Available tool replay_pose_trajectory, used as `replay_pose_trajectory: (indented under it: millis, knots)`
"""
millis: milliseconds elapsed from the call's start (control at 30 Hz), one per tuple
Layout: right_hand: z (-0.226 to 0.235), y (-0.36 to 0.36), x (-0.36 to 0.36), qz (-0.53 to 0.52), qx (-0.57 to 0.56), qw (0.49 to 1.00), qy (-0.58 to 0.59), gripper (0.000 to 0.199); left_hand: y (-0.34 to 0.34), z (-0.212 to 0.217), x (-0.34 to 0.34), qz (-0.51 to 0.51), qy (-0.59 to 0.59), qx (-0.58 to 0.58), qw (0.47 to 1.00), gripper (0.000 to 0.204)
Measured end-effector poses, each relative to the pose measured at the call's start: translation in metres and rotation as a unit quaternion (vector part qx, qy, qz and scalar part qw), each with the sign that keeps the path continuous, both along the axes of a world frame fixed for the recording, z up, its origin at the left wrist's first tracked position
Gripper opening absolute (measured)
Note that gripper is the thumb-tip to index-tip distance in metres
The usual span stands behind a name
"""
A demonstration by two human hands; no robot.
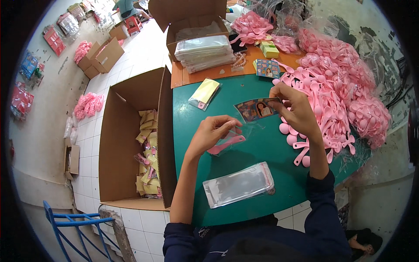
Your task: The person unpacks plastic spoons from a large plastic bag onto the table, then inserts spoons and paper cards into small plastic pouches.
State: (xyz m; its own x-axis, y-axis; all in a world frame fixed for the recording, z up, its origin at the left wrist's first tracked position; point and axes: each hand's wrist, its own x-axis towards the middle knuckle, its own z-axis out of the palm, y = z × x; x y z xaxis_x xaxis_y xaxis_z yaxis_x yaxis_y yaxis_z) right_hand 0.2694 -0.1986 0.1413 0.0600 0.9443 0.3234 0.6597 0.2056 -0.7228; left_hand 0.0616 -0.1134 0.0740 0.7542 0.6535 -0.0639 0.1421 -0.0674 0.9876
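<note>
My left hand is closed on a clear plastic bag that has a pink spoon inside. Just to its right, my right hand pinches a printed card by its right end, with the card's left end close to the bag's mouth. A stack of flat clear bags lies on the green table nearer to me. Beyond my left hand rests a filled bag with a yellow card and a pink spoon in it. Loose pink spoons are heaped beside my right hand.
Left of the table stands an open cardboard box holding many filled bags. At the back are printed cards, yellow cards, stacked clear bags and another carton. Bagged spoons line the right side. A blue metal frame stands lower left.
</note>
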Motion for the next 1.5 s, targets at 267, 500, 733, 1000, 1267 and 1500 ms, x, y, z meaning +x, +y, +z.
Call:
replay_pose_trajectory:
  millis: [267, 500, 733, 1000, 1267, 1500]
  knots:
    - [0.001, -0.001, -0.001, 0.030, -0.004, 0.999, -0.024, 0.012, 0.000, 0.004, -0.002, 0.014, -0.033, -0.033, 0.999, 0.025]
    - [-0.011, 0.002, -0.011, 0.123, -0.086, 0.987, -0.066, 0.017, -0.006, -0.003, 0.006, -0.004, -0.019, 0.002, 1.000, 0.025]
    - [0.002, -0.007, -0.006, 0.114, -0.096, 0.987, -0.066, 0.020, -0.012, 0.008, 0.007, -0.016, 0.016, 0.079, 0.997, 0.023]
    - [0.001, -0.005, -0.005, 0.136, -0.075, 0.983, -0.100, 0.020, -0.014, 0.002, 0.010, -0.007, 0.013, 0.065, 0.998, 0.023]
    - [-0.026, 0.006, -0.012, 0.182, -0.132, 0.970, -0.096, 0.023, -0.019, 0.004, 0.016, -0.013, 0.017, 0.121, 0.992, 0.029]
    - [-0.041, 0.016, 0.010, 0.171, -0.206, 0.960, 0.084, 0.022, -0.004, -0.006, 0.001, -0.041, 0.086, 0.084, 0.992, 0.042]
